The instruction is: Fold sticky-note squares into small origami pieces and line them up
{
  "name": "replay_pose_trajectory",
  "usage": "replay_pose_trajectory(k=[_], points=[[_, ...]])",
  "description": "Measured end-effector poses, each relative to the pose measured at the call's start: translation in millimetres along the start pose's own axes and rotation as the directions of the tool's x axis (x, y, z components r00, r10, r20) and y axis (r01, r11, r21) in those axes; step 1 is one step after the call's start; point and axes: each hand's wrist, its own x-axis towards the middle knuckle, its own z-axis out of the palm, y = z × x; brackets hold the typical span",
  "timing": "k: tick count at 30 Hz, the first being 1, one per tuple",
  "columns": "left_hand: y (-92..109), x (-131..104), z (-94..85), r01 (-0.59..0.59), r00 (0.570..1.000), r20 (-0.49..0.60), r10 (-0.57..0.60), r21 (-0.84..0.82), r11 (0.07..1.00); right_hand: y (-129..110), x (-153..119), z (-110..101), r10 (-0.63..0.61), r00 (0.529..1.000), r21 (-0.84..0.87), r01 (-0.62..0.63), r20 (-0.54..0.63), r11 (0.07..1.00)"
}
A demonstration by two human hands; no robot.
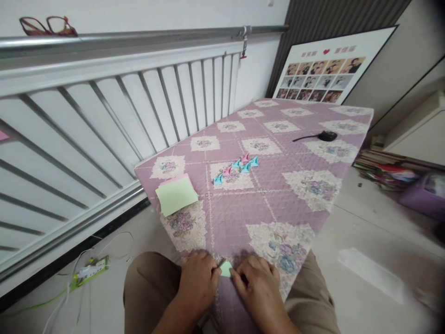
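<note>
A small folded piece of light green paper [225,268] lies at the near edge of the cloth-covered table [239,208]. My left hand [200,278] holds its left corner, the fingers curled. On the right corner are the thumb and curled fingers of my right hand [259,283]. Further up the cloth sit several small folded paper pieces, blue ones [218,179] and pink ones [227,171], in a loose cluster. To their left is a stack of square paper sheets [176,195], pale green on top with pink showing beneath.
A black round object with a strap [327,135] lies at the table's far right. Along the left runs a white radiator [139,106], with glasses [48,26] on the pipe above. A framed photo board [323,69] leans behind. A power strip [90,272] is on the floor.
</note>
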Motion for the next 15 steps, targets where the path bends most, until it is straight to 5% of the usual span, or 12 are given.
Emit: replay_pose_trajectory(k=[15], points=[[4.4,6.8,-1.8,-0.032,0.998,0.061,0.024,0.131,0.991,1.5,3.1,3.0,-0.019,0.999,-0.033,0.018,-0.033,0.999]])
